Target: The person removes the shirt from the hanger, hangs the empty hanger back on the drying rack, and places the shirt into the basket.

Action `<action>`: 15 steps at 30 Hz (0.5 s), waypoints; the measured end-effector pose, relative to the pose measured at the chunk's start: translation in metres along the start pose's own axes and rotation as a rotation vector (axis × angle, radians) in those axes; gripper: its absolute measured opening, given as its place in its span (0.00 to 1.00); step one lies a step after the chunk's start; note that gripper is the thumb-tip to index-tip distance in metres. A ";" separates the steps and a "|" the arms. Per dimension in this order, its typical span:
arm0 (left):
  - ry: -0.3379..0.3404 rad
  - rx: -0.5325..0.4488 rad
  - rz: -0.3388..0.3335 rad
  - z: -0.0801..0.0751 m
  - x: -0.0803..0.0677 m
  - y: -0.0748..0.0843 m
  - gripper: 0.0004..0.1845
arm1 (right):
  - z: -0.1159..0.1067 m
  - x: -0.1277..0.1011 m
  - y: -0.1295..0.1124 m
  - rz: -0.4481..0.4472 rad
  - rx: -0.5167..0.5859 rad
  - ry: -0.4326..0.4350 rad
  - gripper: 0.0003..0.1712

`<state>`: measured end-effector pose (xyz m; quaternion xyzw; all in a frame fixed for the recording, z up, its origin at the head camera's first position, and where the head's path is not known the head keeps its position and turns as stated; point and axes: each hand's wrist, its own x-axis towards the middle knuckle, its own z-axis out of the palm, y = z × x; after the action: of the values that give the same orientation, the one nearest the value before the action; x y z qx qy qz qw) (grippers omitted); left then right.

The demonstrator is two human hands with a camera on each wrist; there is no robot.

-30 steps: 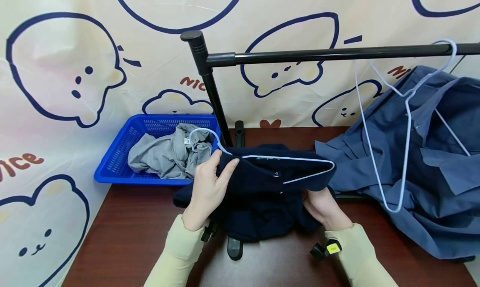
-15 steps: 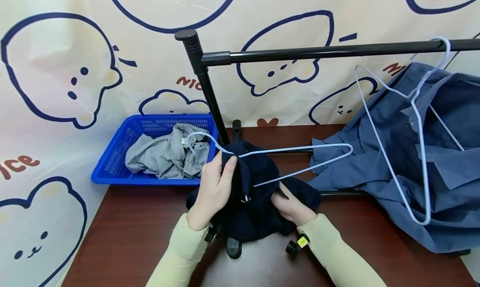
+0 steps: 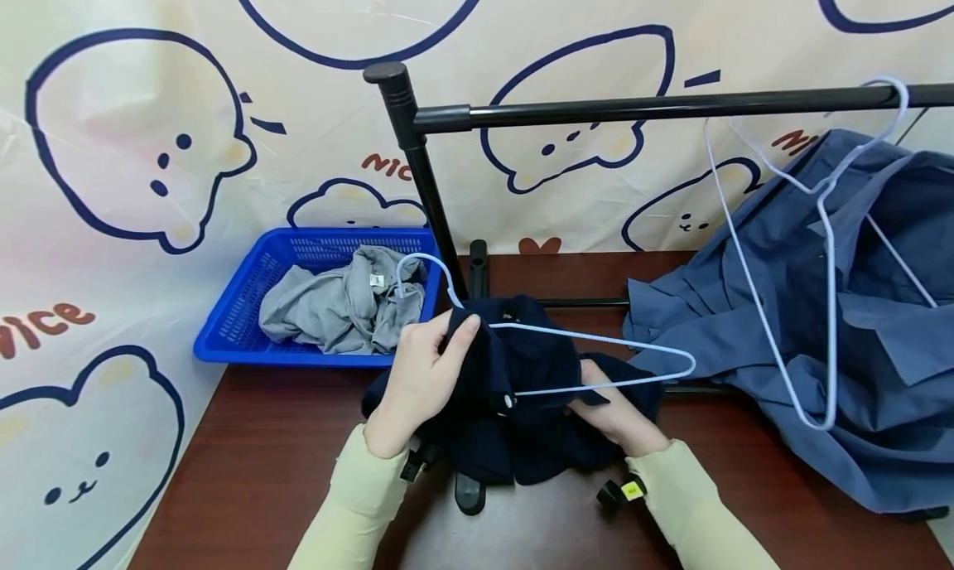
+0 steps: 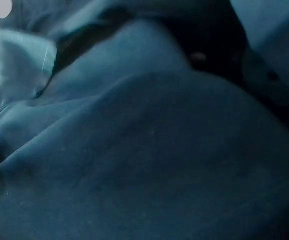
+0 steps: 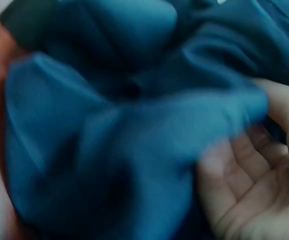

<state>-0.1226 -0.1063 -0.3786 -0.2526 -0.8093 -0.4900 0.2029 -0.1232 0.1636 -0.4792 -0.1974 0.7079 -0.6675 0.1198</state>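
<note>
My left hand [image 3: 421, 377] grips a dark navy shirt [image 3: 537, 346] together with a light-blue hanger [image 3: 596, 335], just below its hook. The hanger's right arm sticks out of the shirt into the open. A small pale button shows near the bar's end. My right hand [image 3: 613, 408] pinches the shirt's fabric below and behind that bare end. In the right wrist view, a blurred fold of the shirt [image 5: 159, 130] lies between the thumb and curled fingers of my right hand [image 5: 254, 175]. Fabric of the shirt [image 4: 134, 150] fills the left wrist view and hides most of my left hand.
A blue basket [image 3: 246, 350] with a grey garment [image 3: 328, 305] in it stands at the left. Behind my hands rises a black clothes rack [image 3: 656, 106]. A slate-blue shirt [image 3: 879, 388] and another light-blue hanger [image 3: 827, 305] hang at the right. The brown table [image 3: 261, 462] lies beneath.
The hanger's right end was inside the shirt's shoulder one second ago and is now bare. My right hand moved left with the cloth, then slightly back right. My left hand keeps its grip.
</note>
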 end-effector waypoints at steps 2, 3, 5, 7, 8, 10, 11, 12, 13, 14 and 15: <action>-0.009 0.006 -0.013 -0.001 0.000 0.000 0.24 | -0.010 -0.002 -0.004 0.025 -0.056 0.022 0.07; -0.017 0.009 -0.018 -0.002 -0.001 -0.001 0.24 | -0.015 -0.004 -0.007 0.053 -0.089 0.039 0.05; -0.032 0.014 -0.028 -0.002 -0.001 -0.001 0.23 | -0.025 -0.006 -0.011 0.098 -0.134 0.074 0.05; -0.047 0.016 -0.038 -0.002 -0.001 -0.001 0.23 | -0.036 -0.008 -0.015 0.141 -0.181 0.119 0.04; -0.053 0.019 -0.043 -0.002 -0.001 -0.001 0.23 | -0.041 -0.010 -0.017 0.158 -0.178 0.134 0.05; -0.064 0.032 -0.048 -0.001 -0.002 -0.002 0.22 | -0.052 -0.012 -0.022 0.166 -0.173 0.155 0.07; -0.068 0.040 -0.050 -0.001 -0.002 -0.002 0.22 | -0.057 -0.014 -0.026 0.172 -0.154 0.166 0.10; -0.072 0.046 -0.051 -0.001 -0.002 -0.003 0.22 | -0.061 -0.016 -0.029 0.173 -0.148 0.181 0.12; -0.074 0.052 -0.052 -0.001 -0.002 -0.003 0.21 | -0.066 -0.017 -0.033 0.168 -0.139 0.191 0.14; -0.076 0.057 -0.052 -0.001 -0.002 -0.003 0.21 | -0.070 -0.019 -0.038 0.163 -0.113 0.194 0.16; -0.078 0.061 -0.052 -0.001 -0.002 -0.004 0.21 | -0.074 -0.021 -0.044 0.151 -0.119 0.202 0.18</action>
<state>-0.1233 -0.1088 -0.3820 -0.2441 -0.8374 -0.4600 0.1660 -0.1307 0.2378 -0.4317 -0.0820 0.7677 -0.6297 0.0857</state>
